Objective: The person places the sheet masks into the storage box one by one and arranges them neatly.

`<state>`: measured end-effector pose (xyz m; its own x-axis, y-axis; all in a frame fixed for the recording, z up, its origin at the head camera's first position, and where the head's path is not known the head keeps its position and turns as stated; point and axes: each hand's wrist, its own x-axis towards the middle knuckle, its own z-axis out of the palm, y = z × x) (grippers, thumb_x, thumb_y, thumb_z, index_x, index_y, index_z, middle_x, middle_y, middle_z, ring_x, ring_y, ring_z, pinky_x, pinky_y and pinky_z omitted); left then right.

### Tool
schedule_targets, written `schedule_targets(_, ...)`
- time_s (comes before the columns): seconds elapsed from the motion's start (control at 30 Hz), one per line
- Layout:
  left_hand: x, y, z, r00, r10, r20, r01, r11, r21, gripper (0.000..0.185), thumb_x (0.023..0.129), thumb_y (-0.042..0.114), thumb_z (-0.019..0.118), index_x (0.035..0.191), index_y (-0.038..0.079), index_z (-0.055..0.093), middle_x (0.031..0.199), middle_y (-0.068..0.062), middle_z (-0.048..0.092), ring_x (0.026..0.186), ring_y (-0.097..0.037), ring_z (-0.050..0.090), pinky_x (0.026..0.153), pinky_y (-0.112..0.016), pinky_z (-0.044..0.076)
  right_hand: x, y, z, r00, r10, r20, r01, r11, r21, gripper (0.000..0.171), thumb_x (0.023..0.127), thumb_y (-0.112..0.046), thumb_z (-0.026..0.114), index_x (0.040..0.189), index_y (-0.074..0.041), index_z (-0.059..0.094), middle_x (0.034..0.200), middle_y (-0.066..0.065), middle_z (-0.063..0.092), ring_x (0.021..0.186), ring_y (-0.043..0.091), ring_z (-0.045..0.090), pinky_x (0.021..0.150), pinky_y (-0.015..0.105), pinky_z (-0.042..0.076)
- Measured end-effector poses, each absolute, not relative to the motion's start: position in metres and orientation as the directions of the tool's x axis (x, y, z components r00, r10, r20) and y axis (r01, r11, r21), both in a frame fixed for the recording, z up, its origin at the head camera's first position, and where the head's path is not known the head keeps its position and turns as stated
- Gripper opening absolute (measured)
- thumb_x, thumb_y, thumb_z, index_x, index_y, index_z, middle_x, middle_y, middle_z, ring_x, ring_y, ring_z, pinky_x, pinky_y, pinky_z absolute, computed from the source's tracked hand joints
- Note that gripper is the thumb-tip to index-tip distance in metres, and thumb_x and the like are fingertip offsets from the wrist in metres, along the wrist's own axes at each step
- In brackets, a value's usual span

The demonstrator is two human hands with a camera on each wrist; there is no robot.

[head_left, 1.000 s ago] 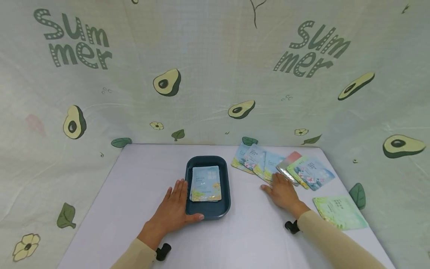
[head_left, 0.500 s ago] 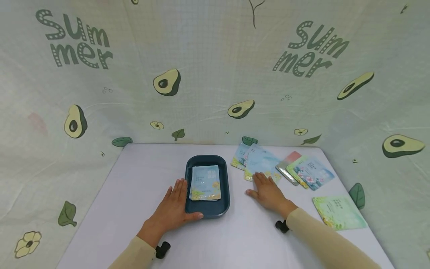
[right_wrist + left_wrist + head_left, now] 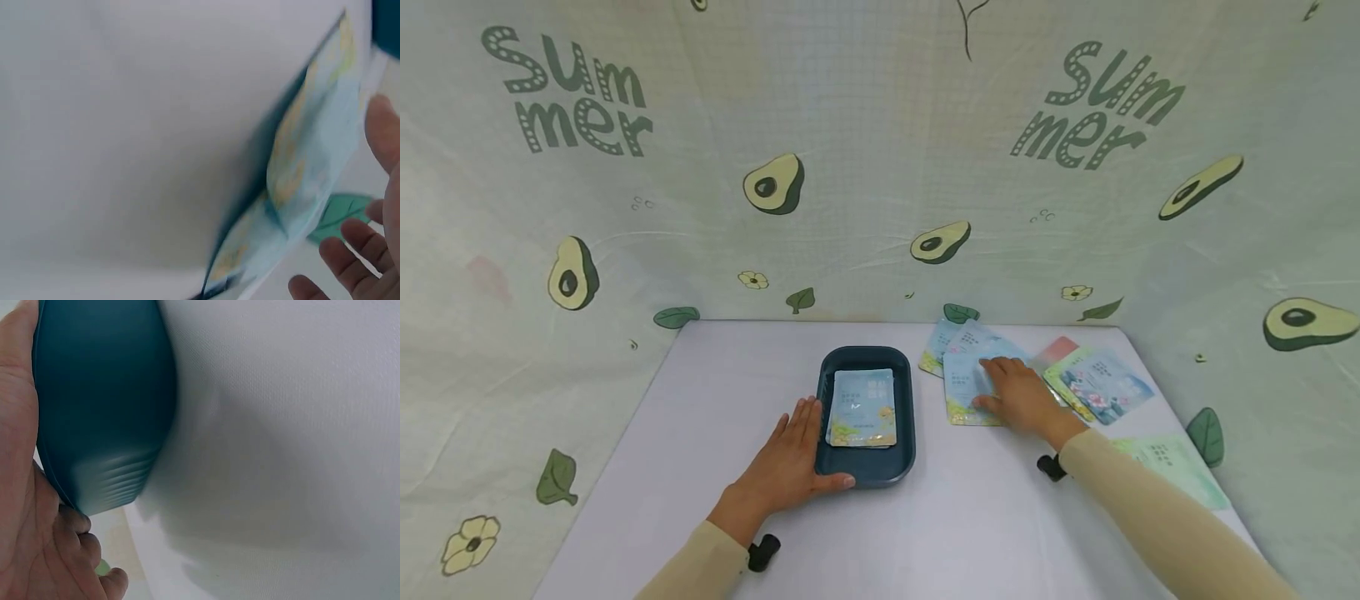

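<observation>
A dark blue tray (image 3: 865, 468) stands mid-table, holding a small stack of flat printed sachets (image 3: 861, 408). Against its left side lies my left hand (image 3: 786, 467), fingers straight along the wall and thumb by the near left corner. The left wrist view shows this hand beside the tray's outer wall (image 3: 103, 381). To the right, my right hand (image 3: 1026, 398) is over a light blue sachet (image 3: 962, 387), partly hiding it. In the right wrist view, loosely extended fingers (image 3: 340, 259) appear beside blurred sachets (image 3: 319, 144), without a grip on them; whether they touch is unclear.
Behind the right hand lie more blue sachets (image 3: 938, 346). A flowered blue sachet (image 3: 1108, 387) overlaps others to its right. Near the right table edge is a green sachet (image 3: 1176, 467), partly behind the sleeve. A patterned cloth (image 3: 865, 167) hangs behind the table.
My right hand moved left, then back right and farther away. The light blue sachets beneath it shifted left and now overlap more squarely. My left hand stays at the tray.
</observation>
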<state>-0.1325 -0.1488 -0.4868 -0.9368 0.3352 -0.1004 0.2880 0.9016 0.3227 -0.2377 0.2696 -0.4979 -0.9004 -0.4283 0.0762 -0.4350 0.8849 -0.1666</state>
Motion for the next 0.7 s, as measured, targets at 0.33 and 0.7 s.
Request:
schedule_targets(0.33, -0.135, -0.147, -0.492, -0.941, 0.315, -0.126, 0.257, 0.904, 0.341, 0.132, 0.082, 0.083, 0.068, 0.168, -0.001, 0.012, 0.176, -0.02, 0.014, 0.165, -0.036, 0.011, 0.13, -0.059, 0.02, -0.293, 0.284, -0.489, -0.909, -0.361, -0.208, -0.331, 0.929, -0.168, 0.117, 0.071, -0.067, 0.09, 0.16, -0.007, 0.043, 0.14, 0.029, 0.047, 0.118, 0.044, 0.045, 0.099, 0.063, 0.043)
schedule_targets(0.7, -0.134, -0.147, -0.49, -0.945, 0.296, -0.137, 0.239, 0.914, 0.327, 0.132, 0.083, 0.083, 0.068, 0.168, 0.0, 0.012, 0.176, -0.02, 0.014, 0.165, -0.035, 0.011, 0.13, -0.059, 0.022, -0.289, 0.28, -0.501, -0.928, -0.366, -0.076, -0.351, 0.923, -0.161, 0.104, 0.069, -0.06, 0.095, 0.148, -0.01, 0.05, 0.152, 0.027, 0.04, 0.129, 0.049, 0.043, 0.104, 0.067, 0.043)
